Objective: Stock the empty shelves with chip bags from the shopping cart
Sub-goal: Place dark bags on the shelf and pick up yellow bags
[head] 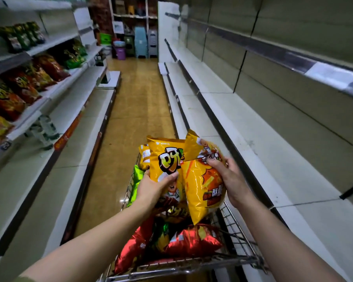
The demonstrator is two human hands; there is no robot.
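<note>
Left hand: our left hand (153,186) grips a yellow chip bag (167,159), thumb across the front and fingers tucked behind.
Right hand: our right hand (230,180) curls its fingers over the upper part of a second yellow bag (204,184). A third yellow bag (198,145) pokes out above those fingers, and we cannot tell whether that hand holds it too.
Bags: all three sit lifted above the shopping cart (234,222), pressed side by side between our hands.
Cart: its wire rim runs close under our forearms. Red bags (191,241) lie in the basket, and a green bag (136,180) stands against the left side.
Right edge: the cart's right side sits just beside the front lip of the right-hand shelves (242,129), white boards stepping up the wall.
Left edge: the left-hand shelves (73,102) stand well apart from the cart, with stocked chip bags (19,88) on the upper tiers.
Room ahead: the tan aisle floor (137,98) runs between both shelf fronts up to stacked plastic stools (141,41) and a purple bucket (120,52) at the far end.
</note>
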